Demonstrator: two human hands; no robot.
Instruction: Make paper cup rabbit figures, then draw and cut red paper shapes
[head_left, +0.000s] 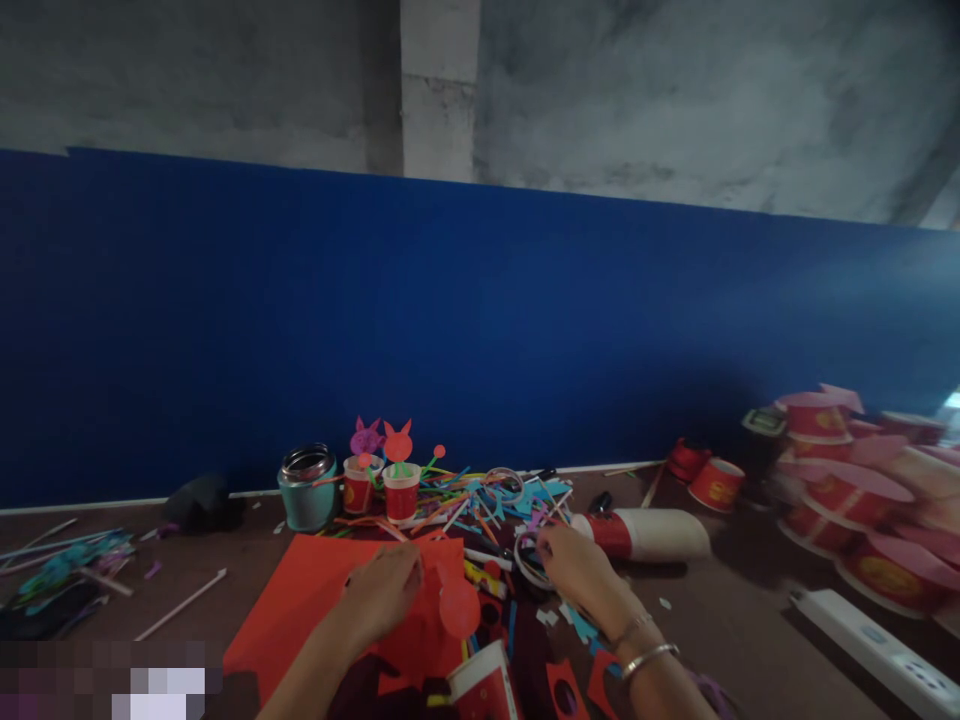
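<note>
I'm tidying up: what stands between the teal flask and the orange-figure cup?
The head view shows the purple-figure cup between the teal flask and the orange-figure cup.

left hand (pixel 384 592) over paper (pixel 281 600) | 2 cups (pixel 402 499) behind paper | jar (pixel 309 502) left of cups | power strip (pixel 874 640) far right

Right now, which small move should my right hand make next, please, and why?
Perhaps secure the grip of your right hand on the round white-rimmed item: the hand is right at it, though I cannot tell whether it holds it. Your left hand is over the red sheet.
</note>
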